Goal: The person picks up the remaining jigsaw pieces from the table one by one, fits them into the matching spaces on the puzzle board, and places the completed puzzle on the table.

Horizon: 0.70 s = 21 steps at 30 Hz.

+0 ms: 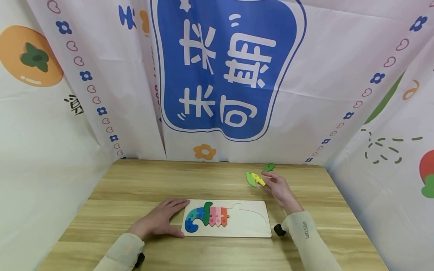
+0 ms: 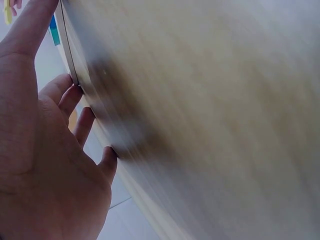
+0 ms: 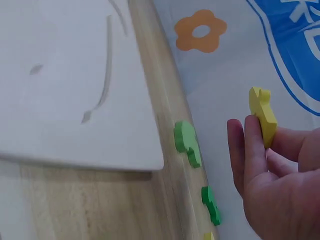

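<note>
A wood-grained surface [image 1: 210, 254] is enclosed on the left, right and far sides by white printed cloth [image 1: 339, 41]. Nearest, two pale sleeves [image 1: 310, 241] are seen, with a small dark device [image 1: 279, 230] worn at each wrist. Of the hands, the left hand [image 1: 161, 218] is spread wide at the left end of a pale wooden board [image 1: 249, 226], its thumb laid by the near corner and its fingertips by the far one. The board's left half is filled with a curved run of puzzle pieces [image 1: 207, 214] in blues, teal, dark green, pinks and orange-red; its right half is marked by a thin outline. Beyond the board's far right corner, a yellow piece [image 3: 264, 116] is pinched between thumb and fingers by the right hand [image 1: 279, 190]. A light green piece [image 1: 251, 179] is placed on the surface just left of the yellow one, and a darker green piece [image 1: 269, 168] is set farther back. Farthest, a blue sign [image 1: 217, 81] with white characters and an orange flower [image 1: 197, 151] are printed on the cloth
</note>
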{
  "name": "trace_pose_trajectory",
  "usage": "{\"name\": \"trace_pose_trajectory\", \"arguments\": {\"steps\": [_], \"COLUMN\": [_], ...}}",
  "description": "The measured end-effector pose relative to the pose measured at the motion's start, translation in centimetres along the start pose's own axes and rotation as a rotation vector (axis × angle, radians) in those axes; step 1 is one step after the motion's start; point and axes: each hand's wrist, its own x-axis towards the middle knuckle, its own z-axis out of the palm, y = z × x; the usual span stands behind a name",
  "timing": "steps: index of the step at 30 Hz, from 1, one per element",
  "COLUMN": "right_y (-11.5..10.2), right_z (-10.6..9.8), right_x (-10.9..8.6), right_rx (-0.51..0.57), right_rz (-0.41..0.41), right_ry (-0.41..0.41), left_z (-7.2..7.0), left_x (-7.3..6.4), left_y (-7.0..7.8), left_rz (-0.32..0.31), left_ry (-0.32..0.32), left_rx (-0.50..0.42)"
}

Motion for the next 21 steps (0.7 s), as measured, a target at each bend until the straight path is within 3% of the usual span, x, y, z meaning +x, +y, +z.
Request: {"name": "trace_pose_trajectory", "arguments": {"steps": [6,12,15,21], "right_y": [0.6,1.6,1.7,1.3], "right_z": [0.1,-0.2,-0.4,-0.3], "right_x": [0.0,0.4,0.4,0.3], "right_rx": [-0.086,0.105,0.151,0.022], "right_rz": [0.029,0.073,0.079,0.044], "right_ry": [0.053,0.01,-0.008,-0.002], "left_z": [-0.1,-0.1,-0.1,0.0], "left_x": [0.0,0.0,-0.1,-0.1], "left_y": [0.1,0.1,0.1,0.0], "left_rz": [-0.004,-0.011,-0.015,-0.013], "left_ry": [-0.002,-0.004,-0.004,-0.003], "left_rx": [-0.01,-0.014,-0.014,-0.011]}}
